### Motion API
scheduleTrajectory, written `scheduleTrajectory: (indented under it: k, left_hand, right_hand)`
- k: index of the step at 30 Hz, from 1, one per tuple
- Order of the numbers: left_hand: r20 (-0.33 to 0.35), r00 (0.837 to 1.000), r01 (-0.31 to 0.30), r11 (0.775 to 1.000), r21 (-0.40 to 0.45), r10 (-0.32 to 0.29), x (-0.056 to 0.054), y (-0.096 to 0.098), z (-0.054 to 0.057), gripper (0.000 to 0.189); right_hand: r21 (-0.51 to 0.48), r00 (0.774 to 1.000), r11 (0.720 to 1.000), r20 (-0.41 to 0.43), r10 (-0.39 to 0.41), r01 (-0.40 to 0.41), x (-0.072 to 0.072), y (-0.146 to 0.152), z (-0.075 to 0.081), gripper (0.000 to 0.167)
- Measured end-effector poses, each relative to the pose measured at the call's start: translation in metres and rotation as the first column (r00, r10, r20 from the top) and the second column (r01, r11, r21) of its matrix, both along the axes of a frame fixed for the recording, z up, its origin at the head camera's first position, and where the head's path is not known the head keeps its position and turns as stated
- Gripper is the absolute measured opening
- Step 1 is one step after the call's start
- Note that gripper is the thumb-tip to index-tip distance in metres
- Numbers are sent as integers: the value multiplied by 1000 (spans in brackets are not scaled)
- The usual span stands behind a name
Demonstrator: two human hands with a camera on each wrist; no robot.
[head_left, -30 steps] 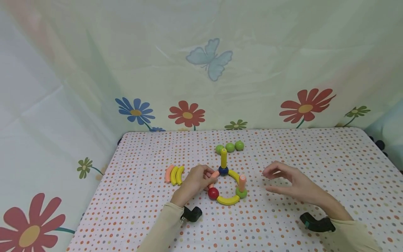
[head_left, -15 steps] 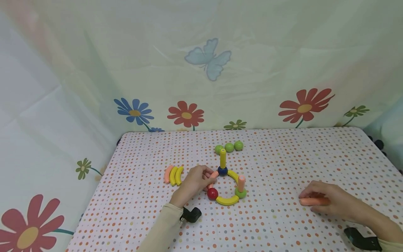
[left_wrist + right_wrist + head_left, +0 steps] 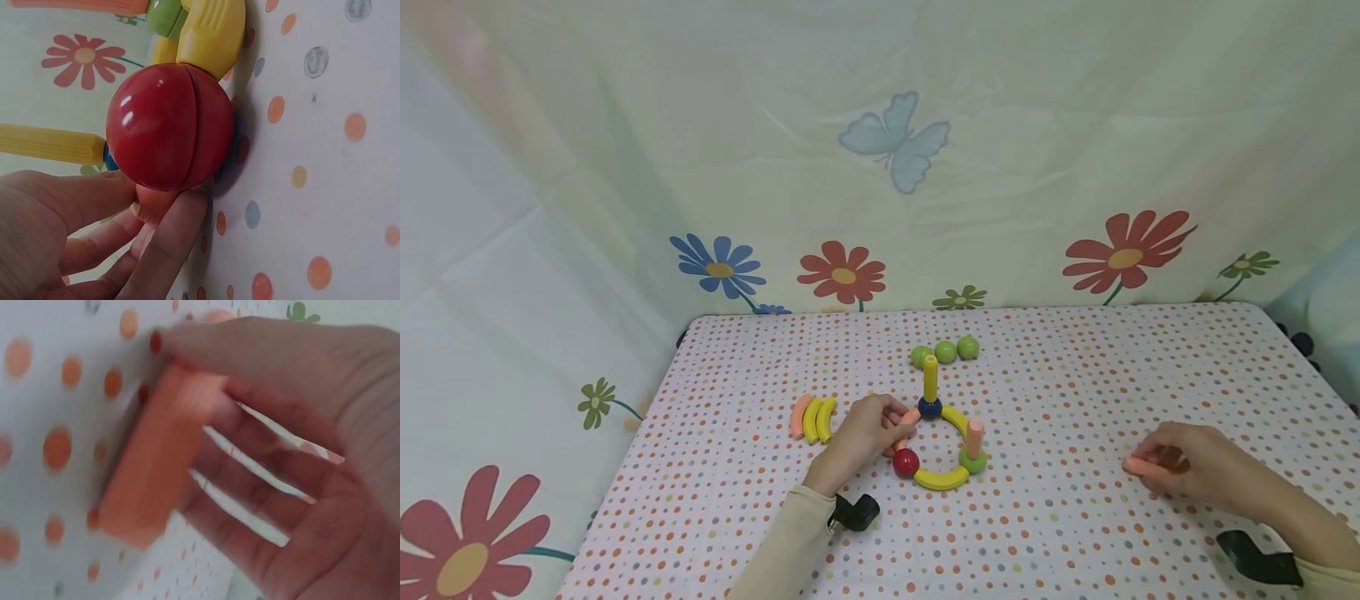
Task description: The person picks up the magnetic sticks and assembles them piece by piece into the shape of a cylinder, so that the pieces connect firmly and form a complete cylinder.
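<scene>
My left hand (image 3: 865,429) pinches the pink curved piece (image 3: 909,418) of a toy ring, just behind the red ball (image 3: 169,125). Yellow curved pieces (image 3: 942,479) link the red ball, a green ball (image 3: 973,462) and a blue ball (image 3: 930,407). From the blue ball rises a yellow stick (image 3: 931,379); a pink stick (image 3: 975,435) stands on the green one. Well to the right, my right hand (image 3: 1202,462) holds another pink stick (image 3: 162,462) between thumb and fingers, low over the table. The fingers partly cover that stick's near end.
Three green balls (image 3: 945,352) lie in a row behind the ring. Left of my left hand are one pink curved piece (image 3: 801,417) and two yellow curved pieces (image 3: 817,419). The dotted tablecloth (image 3: 1045,533) reaches back to a flowered curtain (image 3: 1000,167).
My right hand has moved away from the ring, to the right and nearer to me, and taken hold of a pink stick, which has since turned. My left hand stays on the ring.
</scene>
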State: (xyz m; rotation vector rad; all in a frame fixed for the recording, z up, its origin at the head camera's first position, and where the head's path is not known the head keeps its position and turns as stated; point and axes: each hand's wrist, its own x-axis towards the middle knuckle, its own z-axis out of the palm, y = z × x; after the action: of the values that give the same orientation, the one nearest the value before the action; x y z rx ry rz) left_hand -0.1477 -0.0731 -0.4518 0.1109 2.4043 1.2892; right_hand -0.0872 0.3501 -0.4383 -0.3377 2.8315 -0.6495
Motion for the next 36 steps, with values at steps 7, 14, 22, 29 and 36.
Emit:
scheduleTrajectory:
  k: [7, 14, 22, 29, 36]
  left_hand:
    - [-2, 1000, 2, 1000, 3, -2, 1, 0, 1, 30]
    - [-7, 1000, 1, 1000, 15, -1, 1, 1, 2, 30]
    - [-40, 998, 43, 999, 28, -42, 1, 0, 0, 26]
    - [-319, 921, 227, 973, -32, -225, 2, -5, 0, 8]
    - [-279, 940, 144, 970, -196, -196, -4, -2, -2, 5]
  right_hand:
    - [-216, 973, 972, -228, 39, -90, -5, -54, 27, 16]
    - [-552, 914, 784, -403, 49, -285, -11, -133, 78, 39]
    - [-689, 857, 546, -502, 114, -476, -6, -208, 106, 45]
    - [-746, 891, 511, -444, 98, -428, 0, -253, 65, 36]
    - [-766, 921, 536, -385, 57, -354, -5, -263, 20, 31]
